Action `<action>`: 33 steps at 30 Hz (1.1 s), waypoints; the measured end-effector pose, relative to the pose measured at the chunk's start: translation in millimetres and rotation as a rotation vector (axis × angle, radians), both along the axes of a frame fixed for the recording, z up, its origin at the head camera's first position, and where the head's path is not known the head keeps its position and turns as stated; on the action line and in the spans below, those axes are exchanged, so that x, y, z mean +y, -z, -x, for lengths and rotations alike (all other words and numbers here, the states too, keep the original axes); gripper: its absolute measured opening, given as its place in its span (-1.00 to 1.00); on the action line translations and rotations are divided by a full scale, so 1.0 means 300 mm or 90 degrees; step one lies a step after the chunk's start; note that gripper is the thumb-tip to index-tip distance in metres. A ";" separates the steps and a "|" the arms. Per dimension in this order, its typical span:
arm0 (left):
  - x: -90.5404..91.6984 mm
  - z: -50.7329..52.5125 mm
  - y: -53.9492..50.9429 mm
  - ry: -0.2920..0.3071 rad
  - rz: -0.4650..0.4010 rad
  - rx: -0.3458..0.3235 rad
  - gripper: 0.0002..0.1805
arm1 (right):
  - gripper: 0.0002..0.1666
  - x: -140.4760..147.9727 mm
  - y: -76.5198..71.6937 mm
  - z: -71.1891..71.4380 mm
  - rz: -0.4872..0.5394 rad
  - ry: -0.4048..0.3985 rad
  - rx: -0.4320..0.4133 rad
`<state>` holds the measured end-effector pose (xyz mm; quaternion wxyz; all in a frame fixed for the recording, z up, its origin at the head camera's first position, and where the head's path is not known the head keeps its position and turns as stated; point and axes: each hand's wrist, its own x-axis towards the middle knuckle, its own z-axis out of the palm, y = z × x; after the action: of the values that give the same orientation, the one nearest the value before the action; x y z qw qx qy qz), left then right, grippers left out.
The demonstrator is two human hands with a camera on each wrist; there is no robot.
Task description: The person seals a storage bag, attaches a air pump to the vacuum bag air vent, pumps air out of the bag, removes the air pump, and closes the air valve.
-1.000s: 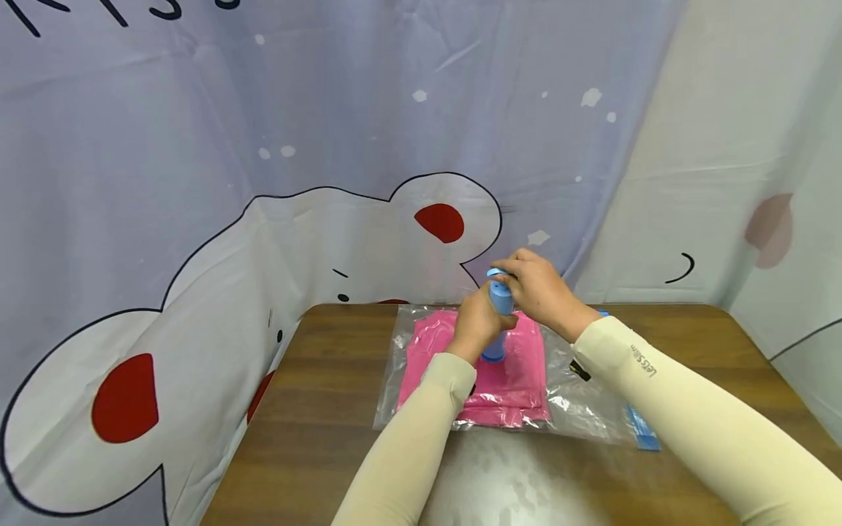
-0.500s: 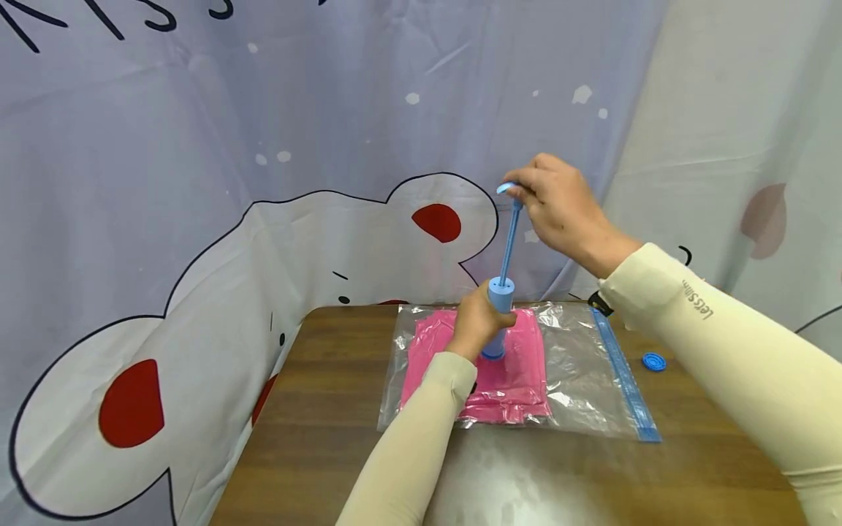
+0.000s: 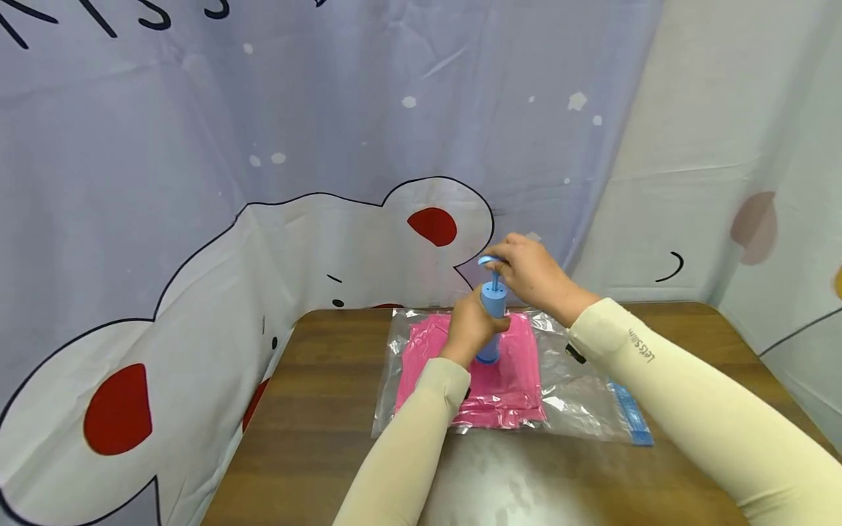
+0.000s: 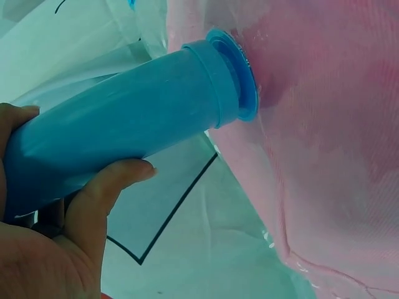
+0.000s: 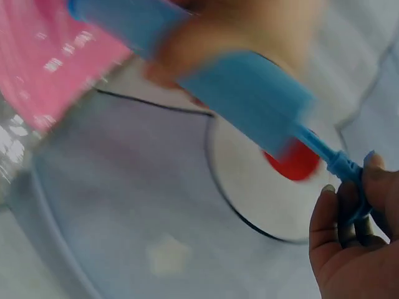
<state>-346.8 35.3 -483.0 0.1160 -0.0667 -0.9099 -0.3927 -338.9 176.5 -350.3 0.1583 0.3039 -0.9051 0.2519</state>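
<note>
A blue hand pump (image 3: 493, 301) stands nearly upright on a clear plastic storage bag (image 3: 579, 398) with folded pink cloth (image 3: 503, 394) inside. My left hand (image 3: 470, 329) grips the pump's barrel, fingers and thumb wrapped round it. The left wrist view shows the barrel's collared end (image 4: 215, 81) against a blue round valve (image 4: 240, 75) on the bag. My right hand (image 3: 536, 276) holds the pump's handle (image 3: 491, 260) above the barrel, with a short length of rod (image 3: 495, 280) showing. In the right wrist view, thumb and fingers curl on that handle (image 5: 352, 184).
The bag lies on a brown wooden table (image 3: 329, 380), its blue zip edge (image 3: 633, 416) partly behind the right sleeve. A printed curtain (image 3: 329, 109) hangs just behind the table.
The right hand pulled the handle high, baring a long rod, then pushed it back down to a short gap. The left hand stayed on the barrel. A blue round cap, visible earlier, is hidden.
</note>
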 end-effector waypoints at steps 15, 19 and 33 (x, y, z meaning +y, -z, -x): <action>0.008 0.019 -0.015 -0.004 0.029 -0.007 -0.37 | -0.72 0.006 0.121 0.004 0.104 0.006 -0.011; 0.010 0.030 -0.019 -0.004 0.026 -0.010 -0.33 | -0.71 0.012 0.027 -0.002 0.103 0.019 0.011; -0.002 0.014 -0.032 0.002 0.034 -0.003 -0.31 | -0.69 -0.005 -0.225 -0.063 0.201 0.065 0.122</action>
<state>-351.1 34.7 -473.3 0.1113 -0.0705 -0.9201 -0.3689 -319.9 175.1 -282.9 0.3022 0.2518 -0.8492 0.3524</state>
